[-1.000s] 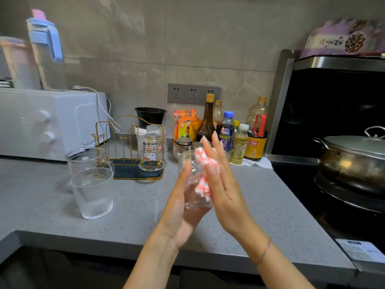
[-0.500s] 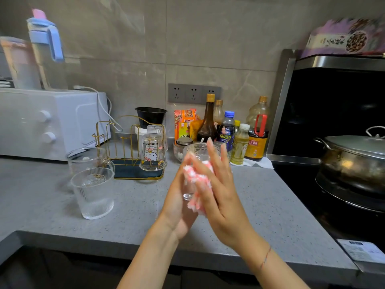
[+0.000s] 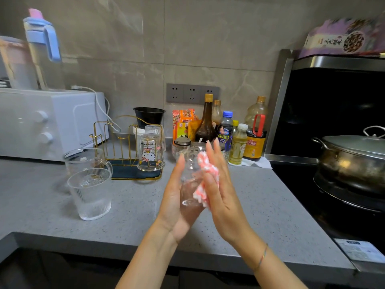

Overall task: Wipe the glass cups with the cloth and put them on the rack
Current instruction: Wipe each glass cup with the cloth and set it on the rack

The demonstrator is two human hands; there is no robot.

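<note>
My left hand (image 3: pixel 174 207) grips a clear glass cup (image 3: pixel 190 185) upright above the counter, its base in my palm and my thumb up its left side. My right hand (image 3: pixel 226 202) presses a pink-and-white cloth (image 3: pixel 209 168) against the cup's right side, fingers straight up and thumb laid over the cloth. The gold wire rack (image 3: pixel 125 140) stands behind on a dark tray. A Hello Kitty glass (image 3: pixel 150 155) sits upside down on it, with another clear glass (image 3: pixel 155 131) behind. A ribbed glass (image 3: pixel 90 193) and a handled glass mug (image 3: pixel 83 160) stand left of the rack.
A white oven (image 3: pixel 41 122) sits at the back left with jugs on top. Bottles and jars (image 3: pixel 208 128) crowd the back wall behind my hands. A lidded metal pot (image 3: pixel 354 161) rests on the black stove at right. The grey counter (image 3: pixel 135 222) ends close to me.
My right hand has rubbed the cloth around the cup, from its front to its right side. The cup has dropped slightly in my left hand. The other glasses have not moved.
</note>
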